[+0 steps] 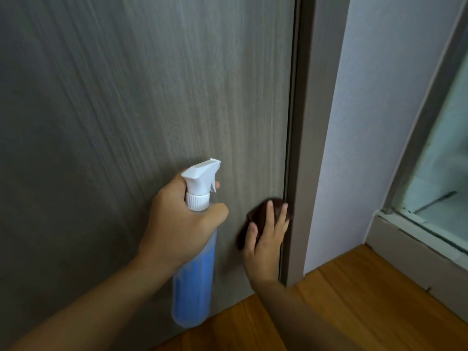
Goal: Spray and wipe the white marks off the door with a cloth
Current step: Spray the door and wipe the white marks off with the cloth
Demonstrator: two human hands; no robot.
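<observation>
A grey wood-grain door (126, 97) fills most of the view. My left hand (177, 224) grips a clear spray bottle (195, 282) of blue liquid by its neck, one finger on the white trigger, nozzle pointing up and right at the door. My right hand (266, 244) presses a dark brown cloth (258, 211) flat against the door low down, right beside its right edge. The cloth is partly hidden under my fingers. No white marks show on the door in this blurred frame.
A grey door frame (306, 148) runs down beside the cloth. A pale wall (367, 122) stands to its right, then a glass panel with a metal frame (435, 173). Wooden floor (367, 300) lies below.
</observation>
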